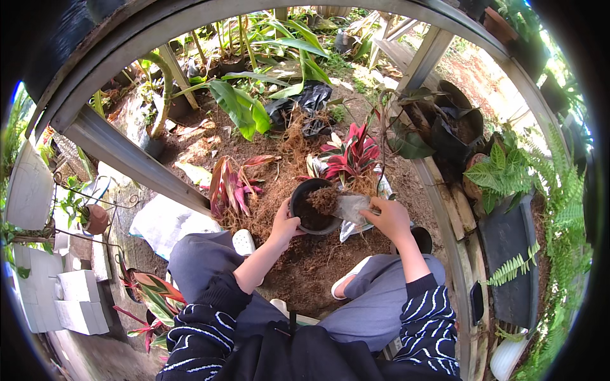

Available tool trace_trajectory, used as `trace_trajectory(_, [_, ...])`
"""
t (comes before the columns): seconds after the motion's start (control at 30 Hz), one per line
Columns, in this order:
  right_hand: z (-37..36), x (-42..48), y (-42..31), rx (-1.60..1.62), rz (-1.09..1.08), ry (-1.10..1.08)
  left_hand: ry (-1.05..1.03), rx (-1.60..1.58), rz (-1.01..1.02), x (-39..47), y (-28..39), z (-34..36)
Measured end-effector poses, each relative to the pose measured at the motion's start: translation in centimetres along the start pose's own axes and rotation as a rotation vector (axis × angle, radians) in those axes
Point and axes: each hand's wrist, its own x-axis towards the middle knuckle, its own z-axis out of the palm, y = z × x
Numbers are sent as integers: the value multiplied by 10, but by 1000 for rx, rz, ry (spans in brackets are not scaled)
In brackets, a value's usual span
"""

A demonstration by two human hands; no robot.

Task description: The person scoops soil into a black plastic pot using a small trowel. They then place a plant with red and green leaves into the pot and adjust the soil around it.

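My left hand [287, 223] grips the left rim of a round black plant pot [316, 227], its thumb towards the inside. In my right hand [387, 215] is a pale grey, flat scoop [351, 208], pinched at its right end. The scoop's far end reaches over the pot with a clump of brown fibrous soil [323, 200] on it. Inside the pot the bottom looks dark and brown. Just beyond the pot lies a red and green leafy plant [352, 152] with bare roots. Another plant with drooping pink-red leaves [231, 185] lies to the left on loose soil [286, 185].
A metal frame bar [138, 159] slants down at the left. Black plastic [312, 102] lies beyond the soil. White sacking [169, 224] is beside my left knee. At the right stand a black nursery bag [457, 128], a dark planter [510, 257] and a phone-like black object [476, 303].
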Motion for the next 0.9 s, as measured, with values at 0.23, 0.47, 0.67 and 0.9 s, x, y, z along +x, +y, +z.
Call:
trace_trajectory(0.23, [4, 5, -4, 12, -7, 12, -45, -28, -3, 1, -5, 2])
trace_trajectory(0.47, [2, 7, -9, -51, -20, 105, -58, -34, -13, 1, -5, 0])
trace_trajectory(0.67, [-2, 5, -20, -169, -276, 314, -68, -35, -25, 1, -3, -1])
trace_trajectory(0.9, [-5, 7, -24, -207, -366, 447, -42, -21, -39, 2, -5, -1])
